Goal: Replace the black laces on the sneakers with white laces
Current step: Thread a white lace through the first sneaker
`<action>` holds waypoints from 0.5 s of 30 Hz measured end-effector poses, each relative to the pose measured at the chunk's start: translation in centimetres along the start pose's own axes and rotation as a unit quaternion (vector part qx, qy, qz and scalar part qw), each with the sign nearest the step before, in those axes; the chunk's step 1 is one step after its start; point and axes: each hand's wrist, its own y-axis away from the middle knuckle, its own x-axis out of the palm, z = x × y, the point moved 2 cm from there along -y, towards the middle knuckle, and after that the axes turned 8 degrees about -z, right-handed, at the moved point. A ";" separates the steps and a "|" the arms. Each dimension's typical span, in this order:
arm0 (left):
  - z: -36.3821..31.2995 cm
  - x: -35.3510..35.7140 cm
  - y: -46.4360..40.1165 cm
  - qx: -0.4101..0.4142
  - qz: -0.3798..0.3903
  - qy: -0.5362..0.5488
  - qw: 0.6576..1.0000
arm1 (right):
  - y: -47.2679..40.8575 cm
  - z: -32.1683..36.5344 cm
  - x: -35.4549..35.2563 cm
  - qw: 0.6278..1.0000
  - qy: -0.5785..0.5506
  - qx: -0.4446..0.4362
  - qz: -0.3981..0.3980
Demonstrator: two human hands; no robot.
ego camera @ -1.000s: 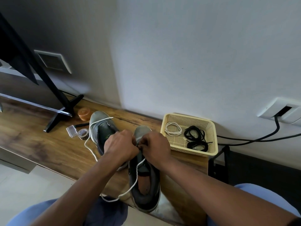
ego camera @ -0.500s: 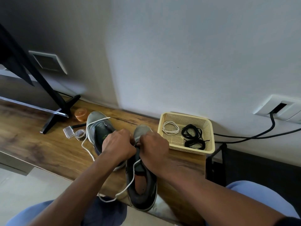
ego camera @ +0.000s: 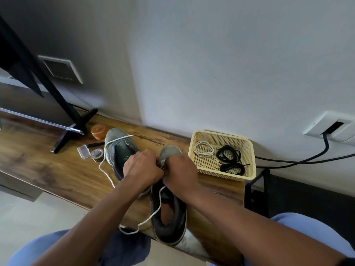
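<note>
Item, nearest: my two forearms, converging from the lower corners onto the near sneaker (ego camera: 169, 214), which lies on the wooden shelf (ego camera: 48, 169) with its heel overhanging the front edge toward me and its toe pointing at the wall, so its long axis runs straight away from me. Item: white lace (ego camera: 153, 214), trailing from under my fists down across the shoe's opening and off the shelf edge to my lap; the free end lies toward me, the eyelets away. Item: left hand (ego camera: 142, 166) and right hand (ego camera: 181, 169), knuckles nearly touching over the eyelet area, both curled tight; the right seems to pinch the lace tip, and what the left grips I cannot tell. Both are equally near the work. Item, further left: second sneaker (ego camera: 119, 148), a white lace draped over its toe. Item, right and beyond: yellow basket (ego camera: 247, 169) holding a coiled white lace (ego camera: 203, 148) and the black laces (ego camera: 229, 160).
</note>
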 end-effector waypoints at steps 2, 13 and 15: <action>0.0 0.0 -0.1 0.002 -0.002 0.000 1.000 | -0.1 0.1 0.0 1.000 0.006 -0.005 0.012; 0.1 0.0 -0.3 -0.002 -0.006 0.016 1.000 | 0.1 -0.3 -0.6 0.997 0.070 -0.019 -0.004; 0.1 0.0 -0.4 -0.003 -0.005 0.014 1.000 | 0.1 -0.5 -0.6 0.996 0.080 -0.038 -0.010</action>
